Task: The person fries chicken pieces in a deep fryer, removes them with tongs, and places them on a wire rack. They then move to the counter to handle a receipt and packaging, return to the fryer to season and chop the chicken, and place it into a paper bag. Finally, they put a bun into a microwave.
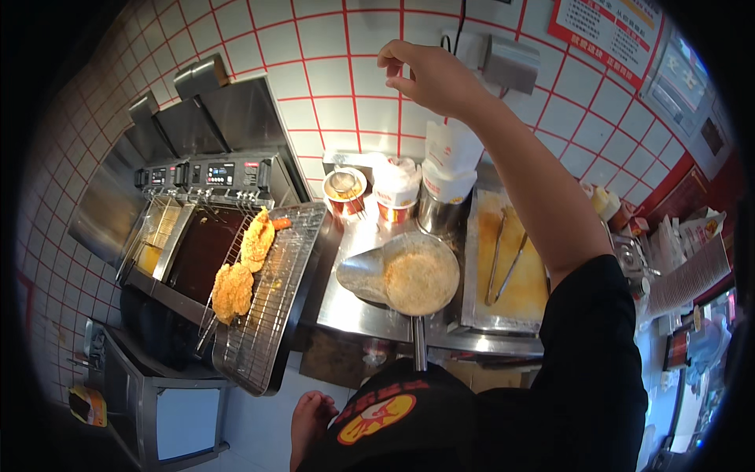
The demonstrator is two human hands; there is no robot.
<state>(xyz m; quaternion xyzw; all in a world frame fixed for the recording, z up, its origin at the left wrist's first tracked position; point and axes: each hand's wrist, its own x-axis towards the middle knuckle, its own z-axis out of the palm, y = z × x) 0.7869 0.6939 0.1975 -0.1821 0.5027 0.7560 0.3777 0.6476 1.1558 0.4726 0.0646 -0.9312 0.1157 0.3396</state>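
My right hand (433,76) is raised before the tiled wall, fingers curled and apart, nothing seen in it. Low beside my body hangs my left hand (312,410), its fingers bent; whether it holds anything is hidden. Between them on the steel counter lies a metal scoop (365,274) with pale crumbs or powder in it, its handle towards me. Two pieces of breaded fried food (233,292) rest on a wire rack over a dark tray (295,283) at the left. Metal tongs (498,259) lie in a shallow, yellow-stained tray (478,318) at the right.
A deep fryer (218,171) with a wire basket (162,221) stands at the left. Paper tubs (395,194), one with a small strainer (344,182), line the counter's back. Below the fryer is a steel cabinet (156,383). Stacked cups or lids (687,280) are at the right.
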